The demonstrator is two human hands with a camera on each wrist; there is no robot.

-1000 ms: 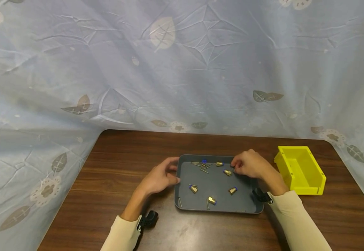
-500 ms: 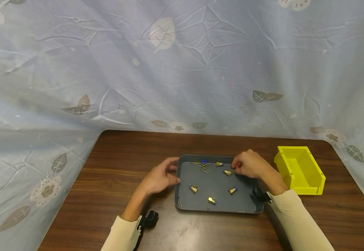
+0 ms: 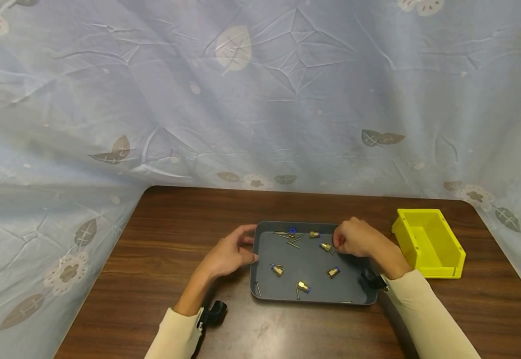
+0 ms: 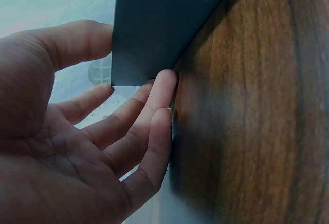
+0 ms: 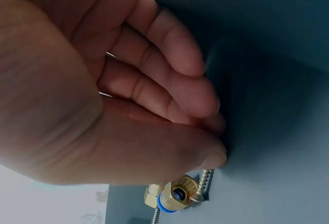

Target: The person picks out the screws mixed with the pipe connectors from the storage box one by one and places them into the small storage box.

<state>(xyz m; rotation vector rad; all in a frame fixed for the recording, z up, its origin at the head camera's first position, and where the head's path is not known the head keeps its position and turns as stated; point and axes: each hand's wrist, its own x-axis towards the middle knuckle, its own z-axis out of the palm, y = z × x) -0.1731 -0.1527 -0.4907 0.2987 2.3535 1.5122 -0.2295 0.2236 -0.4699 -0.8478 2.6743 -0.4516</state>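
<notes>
My left hand (image 3: 228,255) is at the left side of a grey tray (image 3: 307,301), its thumb and fingertips touching the outer wall (image 4: 149,29) with the fingers loosely extended. Over the tray's right part, my right hand (image 3: 354,237) has thumb and fingertips brought together. A threaded screw (image 5: 205,182) sticks out from under that thumb tip, pinched there, its upper end hidden. Right beside it lies a brass push-in fitting (image 5: 177,194) with a blue collar. More such fittings lie about the tray, including one fitting (image 3: 333,272) nearer the front.
Several thin screws (image 3: 292,240) lie in a loose group at the tray's back left, around a fitting (image 3: 292,232). Other screws (image 3: 258,288) lie along the front. A yellow bin (image 3: 435,271) stands right of the tray on the wooden table (image 3: 188,209). A patterned curtain (image 3: 260,99) hangs behind.
My right hand has shifted slightly right, and the screw at its fingertips has tipped lower, with less of it showing. My left hand and the tray stay put.
</notes>
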